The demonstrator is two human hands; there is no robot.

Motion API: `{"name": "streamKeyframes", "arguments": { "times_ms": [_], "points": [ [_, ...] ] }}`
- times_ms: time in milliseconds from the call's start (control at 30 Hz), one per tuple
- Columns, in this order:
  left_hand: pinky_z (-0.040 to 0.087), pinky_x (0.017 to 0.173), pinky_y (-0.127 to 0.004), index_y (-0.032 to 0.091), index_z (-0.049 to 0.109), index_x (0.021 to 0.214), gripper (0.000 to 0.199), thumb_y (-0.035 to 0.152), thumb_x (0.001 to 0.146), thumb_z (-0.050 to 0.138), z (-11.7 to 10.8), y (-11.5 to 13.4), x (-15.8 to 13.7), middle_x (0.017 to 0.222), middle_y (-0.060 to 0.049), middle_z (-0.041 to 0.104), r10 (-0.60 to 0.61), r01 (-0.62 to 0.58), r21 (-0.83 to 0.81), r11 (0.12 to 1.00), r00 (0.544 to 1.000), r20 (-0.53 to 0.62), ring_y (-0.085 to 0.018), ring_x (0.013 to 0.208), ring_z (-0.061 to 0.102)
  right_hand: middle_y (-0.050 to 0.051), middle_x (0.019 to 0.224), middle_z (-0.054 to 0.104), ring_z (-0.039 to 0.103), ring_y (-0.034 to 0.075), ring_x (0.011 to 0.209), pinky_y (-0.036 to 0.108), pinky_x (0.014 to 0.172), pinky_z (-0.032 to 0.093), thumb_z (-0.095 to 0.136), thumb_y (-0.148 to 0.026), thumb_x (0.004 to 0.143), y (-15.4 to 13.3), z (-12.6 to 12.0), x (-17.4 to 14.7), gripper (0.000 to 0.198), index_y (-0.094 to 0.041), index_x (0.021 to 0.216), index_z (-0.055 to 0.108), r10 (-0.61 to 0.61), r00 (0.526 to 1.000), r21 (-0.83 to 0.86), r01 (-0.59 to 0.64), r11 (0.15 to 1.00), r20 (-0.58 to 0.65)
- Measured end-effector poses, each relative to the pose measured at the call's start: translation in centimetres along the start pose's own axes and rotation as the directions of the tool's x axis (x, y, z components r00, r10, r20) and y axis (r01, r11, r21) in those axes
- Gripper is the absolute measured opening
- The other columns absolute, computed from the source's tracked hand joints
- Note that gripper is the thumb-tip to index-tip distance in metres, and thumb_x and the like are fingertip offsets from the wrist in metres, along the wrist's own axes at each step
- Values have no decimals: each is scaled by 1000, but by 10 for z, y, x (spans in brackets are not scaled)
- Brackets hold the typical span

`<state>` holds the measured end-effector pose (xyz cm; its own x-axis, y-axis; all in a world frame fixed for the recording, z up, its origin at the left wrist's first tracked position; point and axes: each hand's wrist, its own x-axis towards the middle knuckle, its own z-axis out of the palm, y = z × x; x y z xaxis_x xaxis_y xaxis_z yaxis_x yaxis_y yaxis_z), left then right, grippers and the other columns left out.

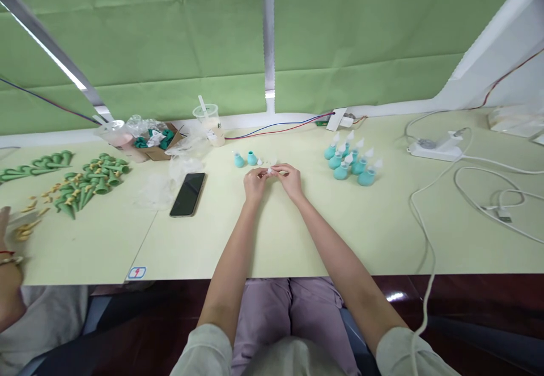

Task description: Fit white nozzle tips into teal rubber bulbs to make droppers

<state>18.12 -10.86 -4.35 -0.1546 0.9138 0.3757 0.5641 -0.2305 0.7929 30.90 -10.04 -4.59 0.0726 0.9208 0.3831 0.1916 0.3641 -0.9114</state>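
My left hand (255, 184) and my right hand (290, 181) meet above the middle of the table, both closed in a pinch. Between their fingertips is a small white piece (270, 170), mostly covered by the fingers. Just beyond my left hand stand two turquoise squeeze bulbs (239, 160) without tips, apart from the fingers. A little white part (259, 161) lies beside them. To the right of my hands, several turquoise bulbs with pointed white nozzles (358, 166) stand upright in a group.
A phone (187, 194) lies left of my arms, near a crumpled plastic bag (183, 163) and a drink cup (211, 126). Green cones (91, 180) lie further left, by a co-worker's hand (4, 223). At right are a power strip (436, 148) and white cables (467, 186).
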Motion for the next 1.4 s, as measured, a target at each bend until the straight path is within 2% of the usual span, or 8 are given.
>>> {"name": "streamKeyframes", "arguments": {
  "times_ms": [233,567,767,900,1000,1233,1300,1400],
  "points": [
    [44,68,-26,19,71,80,13,27,74,63,-2,3,-1,76,-3,69,45,-46,31,998,999,11,-14,66,56,3,81,69,62,17,79,26,54,42,64,-30,71,-1,-2,0,11,-22,68,71,-56,997,-25,55,998,-45],
    [43,69,-27,19,70,81,12,27,76,63,-1,-3,0,80,-4,70,85,-88,115,989,996,31,-14,66,55,3,77,68,61,16,73,25,55,43,66,-34,69,-4,-2,-1,14,-21,67,71,-8,998,-27,6,1000,-67],
    [42,72,-28,18,70,82,10,24,76,64,0,-3,-1,80,-6,69,149,-149,178,973,989,14,-16,69,55,4,81,70,63,17,76,29,71,49,65,-39,69,9,-1,4,20,-21,72,71,94,996,125,-94,988,12],
    [41,75,-29,18,70,87,13,23,79,60,0,-1,-3,79,-7,67,214,-217,215,952,976,38,-17,73,55,4,77,71,62,18,73,32,76,48,68,-39,65,20,0,7,20,-20,71,71,150,989,152,-149,977,7],
    [41,75,-29,19,69,91,16,24,81,58,-1,-1,-3,79,-7,66,243,-246,226,943,969,44,-17,75,55,4,78,71,62,18,72,31,74,48,69,-40,64,21,0,7,23,-19,72,71,183,983,167,-180,969,1],
    [42,75,-29,19,69,96,19,24,83,57,0,-3,-3,82,-7,66,295,-296,199,934,955,38,-17,79,55,5,74,69,59,16,68,25,57,44,66,-47,64,13,-2,4,35,-16,80,71,290,957,202,-285,937,4],
    [43,77,-30,20,69,96,19,24,84,56,-1,-4,-2,84,-7,66,286,-284,194,939,958,19,-18,82,55,5,75,68,59,16,68,25,57,44,64,-48,67,13,-3,4,35,-16,81,70,265,964,166,-256,952,-37],
    [43,79,-31,21,69,96,19,20,84,54,-5,-7,1,86,-6,64,246,-232,185,955,968,-58,-18,85,55,5,83,67,58,15,71,27,64,45,60,-44,74,11,-6,3,29,-18,80,69,116,985,27,-113,993,-124]
  ]
}}
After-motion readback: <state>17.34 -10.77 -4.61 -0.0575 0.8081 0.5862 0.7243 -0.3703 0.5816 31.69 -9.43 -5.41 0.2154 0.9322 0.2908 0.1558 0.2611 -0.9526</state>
